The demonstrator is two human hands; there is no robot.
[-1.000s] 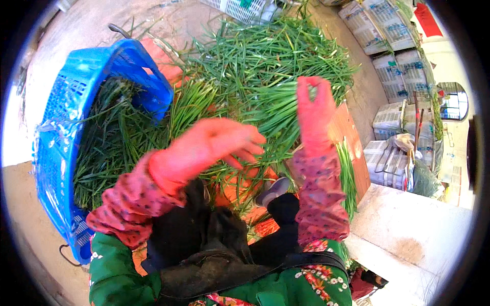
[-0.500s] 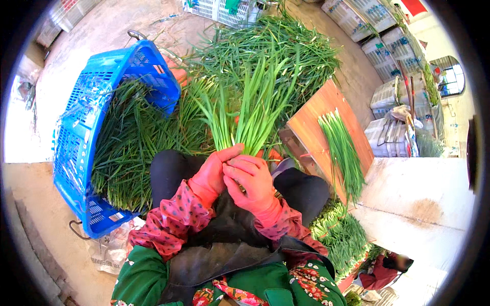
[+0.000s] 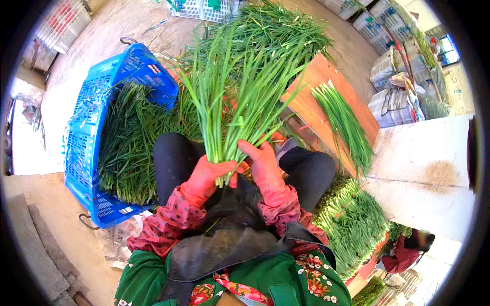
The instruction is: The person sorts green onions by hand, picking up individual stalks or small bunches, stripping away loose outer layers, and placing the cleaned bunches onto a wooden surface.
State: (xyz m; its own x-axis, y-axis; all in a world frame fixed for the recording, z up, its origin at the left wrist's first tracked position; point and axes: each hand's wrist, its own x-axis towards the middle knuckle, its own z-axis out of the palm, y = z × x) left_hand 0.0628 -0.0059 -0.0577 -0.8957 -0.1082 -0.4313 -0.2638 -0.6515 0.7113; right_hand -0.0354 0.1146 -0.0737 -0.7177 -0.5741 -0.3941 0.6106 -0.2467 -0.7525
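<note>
My left hand, in a coral rubber glove, is closed round the lower stalks of a loose bunch of green garlic chives. The cut pale ends poke out below its thumb. Close beside it, my right hand, gloved alike, grips the right part of the same chives, its thumb along the stalks. The long leaves fan upward and away from me, split into two sheaves. Just beyond my knees lie more loose chives, partly hidden by the bunch.
A blue plastic basket full of chives lies tipped at my left. Ahead is a big heap of chives. On my right a wooden board bears a small bundle; below it are stacked bundles. Another person sits at lower right.
My hands have moved apart slightly, and the bunch is nearer and more spread, with its pale stalk ends now showing below my left hand. The view has shifted a little.
</note>
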